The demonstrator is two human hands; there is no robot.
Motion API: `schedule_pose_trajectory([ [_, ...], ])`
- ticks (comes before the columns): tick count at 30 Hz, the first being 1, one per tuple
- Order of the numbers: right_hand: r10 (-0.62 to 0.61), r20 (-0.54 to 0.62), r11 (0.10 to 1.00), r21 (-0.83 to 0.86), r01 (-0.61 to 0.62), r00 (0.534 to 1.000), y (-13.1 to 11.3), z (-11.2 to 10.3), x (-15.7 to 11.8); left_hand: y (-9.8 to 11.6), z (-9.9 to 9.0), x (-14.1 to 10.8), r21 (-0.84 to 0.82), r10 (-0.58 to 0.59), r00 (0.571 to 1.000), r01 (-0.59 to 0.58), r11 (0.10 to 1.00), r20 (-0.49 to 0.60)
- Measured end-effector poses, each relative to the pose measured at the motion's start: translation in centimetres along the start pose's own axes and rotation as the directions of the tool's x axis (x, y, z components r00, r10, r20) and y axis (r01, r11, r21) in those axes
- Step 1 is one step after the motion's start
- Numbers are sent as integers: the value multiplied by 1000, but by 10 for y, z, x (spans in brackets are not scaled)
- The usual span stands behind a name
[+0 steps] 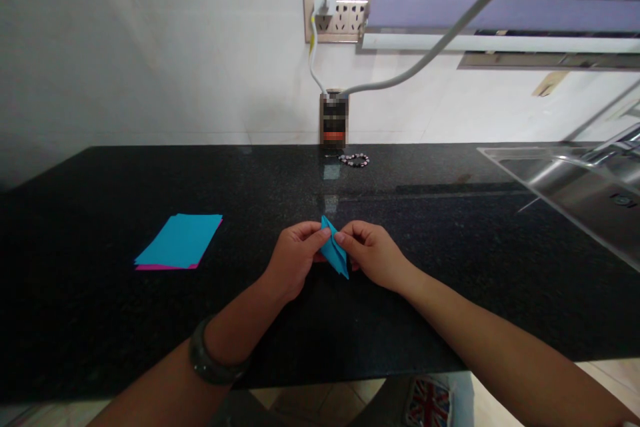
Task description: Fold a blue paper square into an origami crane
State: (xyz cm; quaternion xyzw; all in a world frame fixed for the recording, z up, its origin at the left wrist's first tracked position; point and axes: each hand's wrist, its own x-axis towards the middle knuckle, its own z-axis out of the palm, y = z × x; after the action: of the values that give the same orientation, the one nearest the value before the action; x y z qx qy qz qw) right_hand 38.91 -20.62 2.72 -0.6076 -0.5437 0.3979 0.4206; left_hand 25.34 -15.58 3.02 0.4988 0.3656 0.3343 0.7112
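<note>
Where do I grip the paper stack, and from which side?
Probably mid right edge of the stack, coming in low from the right, thumb on top, fingertips easing under. It lies flat on the counter, so only edges offer purchase, and this one faces the left hand. Pink paper peeks out unevenly, so pinch all layers together.

Single head-worn view: looks forward and down from above the near edge of the tabletop [225, 180]. Both forearms enter from the bottom; tiled wall [200, 47] fills the upper part, sink [590, 180] cut by right border. Hands at close range, wall farther off.
</note>
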Motion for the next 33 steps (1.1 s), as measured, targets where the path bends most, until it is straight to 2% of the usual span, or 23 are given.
schedule_pose_trajectory([
  [8, 39, 47, 998, 49, -42, 998, -1, -4, 0, -2, -2, 1, 115, 60, 998, -60, 992, 1],
  [17, 18, 67, 1000, 15, -19, 998, 0, -5, 1, 0, -6, 3, 254, 83, 996, -84, 964, 16],
  [28, 35, 90, 999, 3, -36, 995, 0, -7, 2, 0, -6, 3, 183, 66, 997, -73, 980, 42],
  [33, 48, 88, 992, 115, -58, 995, -4, -6, 1, 1, -5, 2, 233, 61, 997, -68, 970, 36],
])
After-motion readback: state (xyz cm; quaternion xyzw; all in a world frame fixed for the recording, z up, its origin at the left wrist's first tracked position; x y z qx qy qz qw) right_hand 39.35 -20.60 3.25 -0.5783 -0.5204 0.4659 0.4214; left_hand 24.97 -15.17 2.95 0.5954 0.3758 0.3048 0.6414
